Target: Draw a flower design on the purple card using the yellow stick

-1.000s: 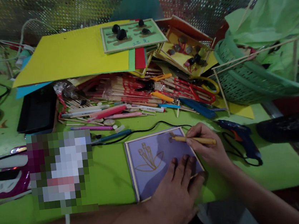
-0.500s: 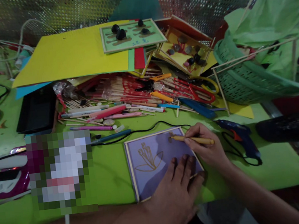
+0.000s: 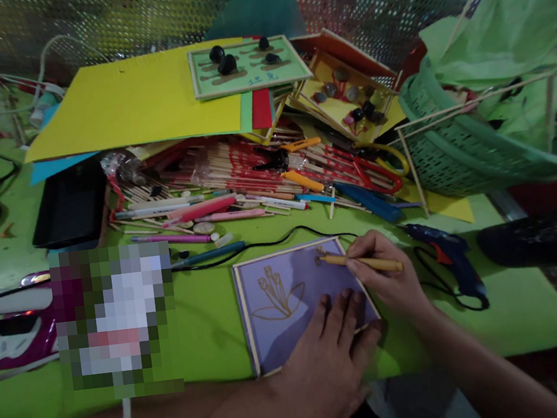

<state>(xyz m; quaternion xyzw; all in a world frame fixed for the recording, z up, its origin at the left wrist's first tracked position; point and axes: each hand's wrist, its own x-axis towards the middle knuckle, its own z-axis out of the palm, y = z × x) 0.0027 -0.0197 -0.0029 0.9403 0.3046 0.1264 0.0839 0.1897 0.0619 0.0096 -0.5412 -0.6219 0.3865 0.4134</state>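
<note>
A purple sheet (image 3: 284, 262) edged with thin wooden sticks lies on the green tabletop. On its left part is a brown line drawing of flowers with leaves (image 3: 277, 293). My left hand (image 3: 331, 344) rests flat with spread fingers on the sheet's lower right. Pinched in my right hand (image 3: 383, 271) is a yellow-brown marker pen (image 3: 362, 262), its tip touching the sheet near the top right. Small brown marks (image 3: 320, 256) show around that tip.
A blue glue gun (image 3: 444, 254) lies to the right, below a green basket (image 3: 456, 142). Behind the sheet are several pens (image 3: 208, 209), orange-handled pliers (image 3: 278, 161), red-handled scissors (image 3: 380, 174) and coloured paper (image 3: 136, 104). A black phone-like device (image 3: 71, 206) lies left.
The marker tip has shifted very slightly on the sheet, and the brown marks beside it look a little fuller. My left hand stays in place.
</note>
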